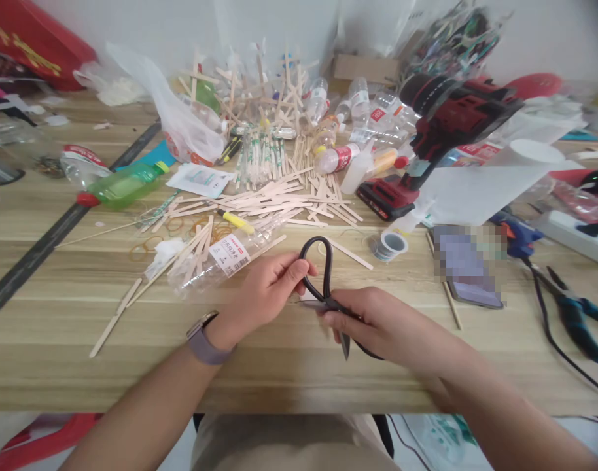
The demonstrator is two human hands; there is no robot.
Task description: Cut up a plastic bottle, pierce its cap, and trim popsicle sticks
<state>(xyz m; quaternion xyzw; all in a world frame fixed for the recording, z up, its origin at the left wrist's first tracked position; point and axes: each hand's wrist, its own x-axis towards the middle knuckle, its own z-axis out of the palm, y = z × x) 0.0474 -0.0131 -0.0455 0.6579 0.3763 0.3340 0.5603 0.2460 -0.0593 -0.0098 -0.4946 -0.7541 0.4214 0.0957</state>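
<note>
A pair of black-handled scissors (pixel 324 288) is held between both hands above the near part of the table, its blades spread apart. My left hand (pixel 274 284), with a watch on the wrist, pinches the edge of one handle loop between thumb and fingers. Around the pivot and the other handle, the fingers of my right hand (pixel 365 317) are closed. One blade points left, the other down toward the table edge. A small pale piece shows behind the scissors; I cannot tell what it is. Left of my left hand lies a clear plastic bottle (pixel 201 271) with a white label.
Loose wooden sticks (pixel 274 199) are heaped mid-table, with a yellow cutter (pixel 236 221) near them. Beyond my hands stand a spool (pixel 393 244) and a red-black cordless drill (pixel 436 140). A phone (pixel 468 265), glue gun (pixel 517 234) and pliers (pixel 576 320) lie right; a green bottle (pixel 129 184) lies left.
</note>
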